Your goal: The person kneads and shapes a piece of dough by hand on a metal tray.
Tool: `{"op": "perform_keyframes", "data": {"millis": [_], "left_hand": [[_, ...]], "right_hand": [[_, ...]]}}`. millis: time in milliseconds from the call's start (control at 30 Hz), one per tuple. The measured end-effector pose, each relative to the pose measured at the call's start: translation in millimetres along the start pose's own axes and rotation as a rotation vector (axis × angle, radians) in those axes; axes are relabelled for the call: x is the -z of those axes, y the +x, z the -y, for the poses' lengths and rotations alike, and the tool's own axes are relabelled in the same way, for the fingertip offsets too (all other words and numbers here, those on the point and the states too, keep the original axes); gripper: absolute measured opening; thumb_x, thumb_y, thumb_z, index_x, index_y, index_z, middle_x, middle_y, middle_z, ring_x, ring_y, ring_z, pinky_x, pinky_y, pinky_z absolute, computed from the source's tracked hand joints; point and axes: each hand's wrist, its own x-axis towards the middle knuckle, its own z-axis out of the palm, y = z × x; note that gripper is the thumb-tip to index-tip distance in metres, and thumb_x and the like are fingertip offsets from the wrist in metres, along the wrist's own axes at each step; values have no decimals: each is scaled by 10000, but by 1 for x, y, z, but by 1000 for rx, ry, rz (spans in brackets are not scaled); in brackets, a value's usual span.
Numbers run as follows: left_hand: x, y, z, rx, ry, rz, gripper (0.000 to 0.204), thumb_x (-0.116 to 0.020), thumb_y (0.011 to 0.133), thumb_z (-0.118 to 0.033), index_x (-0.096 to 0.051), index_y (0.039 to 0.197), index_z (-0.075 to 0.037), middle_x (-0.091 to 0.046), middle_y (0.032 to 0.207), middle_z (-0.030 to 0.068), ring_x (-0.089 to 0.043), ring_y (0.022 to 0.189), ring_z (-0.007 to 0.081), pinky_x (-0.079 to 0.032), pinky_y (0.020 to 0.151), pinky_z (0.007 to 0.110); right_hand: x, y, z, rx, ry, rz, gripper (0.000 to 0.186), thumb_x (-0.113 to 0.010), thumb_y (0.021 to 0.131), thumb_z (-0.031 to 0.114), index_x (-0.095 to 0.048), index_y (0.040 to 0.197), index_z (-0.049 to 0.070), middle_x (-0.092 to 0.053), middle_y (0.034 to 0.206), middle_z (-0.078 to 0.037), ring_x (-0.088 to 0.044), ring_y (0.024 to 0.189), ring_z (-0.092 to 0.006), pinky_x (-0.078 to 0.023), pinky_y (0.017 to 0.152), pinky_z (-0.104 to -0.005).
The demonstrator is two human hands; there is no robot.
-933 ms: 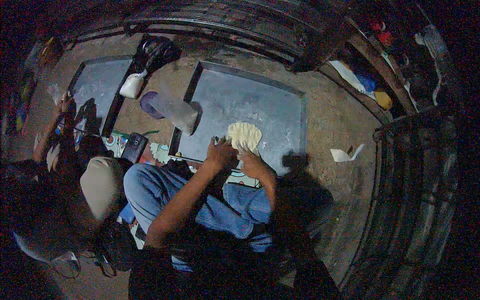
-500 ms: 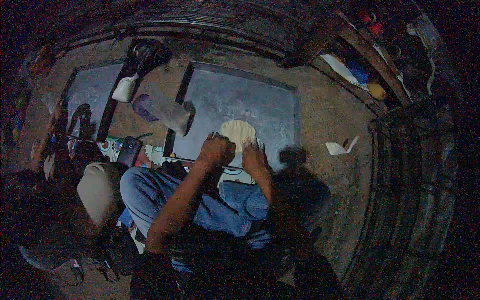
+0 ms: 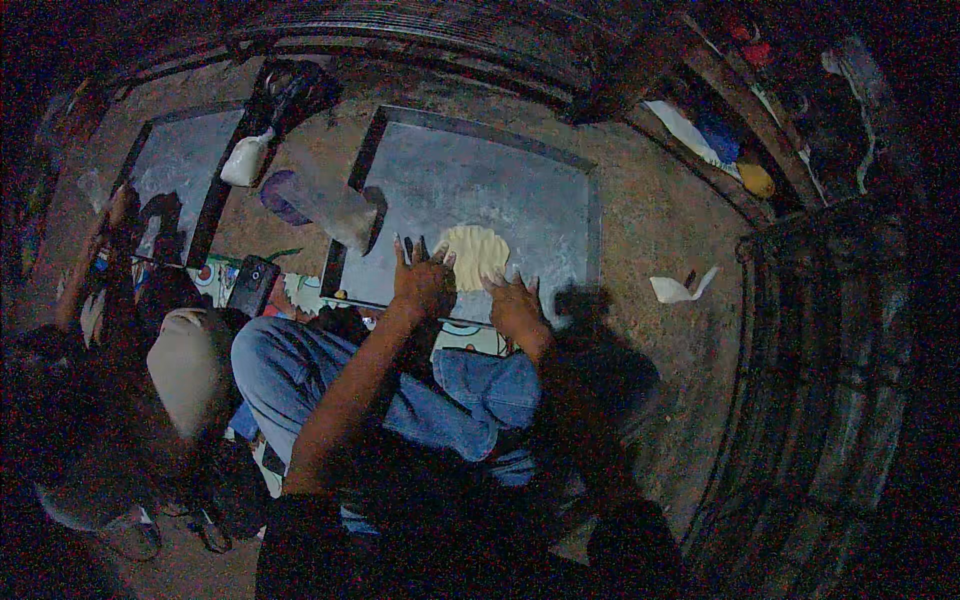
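A flat, pale, rounded piece of dough [image 3: 474,248] lies near the front of a grey, low-rimmed tray [image 3: 480,175] before my knees. Its surface shows faint ridges. My left hand [image 3: 425,284] is at the dough's left edge, fingers spread, the ones nearest the dough touching its rim. At the lower right edge my right hand [image 3: 515,308] has its fingers extended and apart, the inner ones resting on the dough. Neither hand grips anything. Dim light blurs the fingertips.
On the left is a second tray [image 3: 190,155], with another person's hand [image 3: 120,215] beside it. Between the trays lie a white bag [image 3: 245,160], a cloudy plastic bag [image 3: 325,208] and a dark phone [image 3: 254,287]. A white scrap [image 3: 682,289] lies at right.
My left hand has gone from curled to spread, moving slightly left. My right fingers have spread at the dough's lower right edge. The whole view has shifted a little.
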Motion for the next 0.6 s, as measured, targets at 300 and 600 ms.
{"op": "perform_keyframes", "data": {"millis": [300, 600], "left_hand": [[-6, -2, 15, -93, -109, -115, 481, -497, 815, -344, -521, 1259, -158, -449, 1362, 96, -321, 1296, 375, -85, 1003, 724], [41, 14, 10, -151, -188, 62, 568, -538, 819, -363, -477, 1285, -45, -430, 1370, 144, -317, 1331, 281, -132, 1067, 622]], "right_hand": [[3, 18, -2, -176, 94, 58, 625, -571, 698, 92, -453, 1309, 41, -533, 1180, -188, -464, 1142, -361, -242, 1068, -532], [-53, 25, -39, -229, -95, 9, 259, -488, 851, 223, -609, 1040, 94, -594, 1084, -177, -515, 1071, -388, -325, 928, -630]]}}
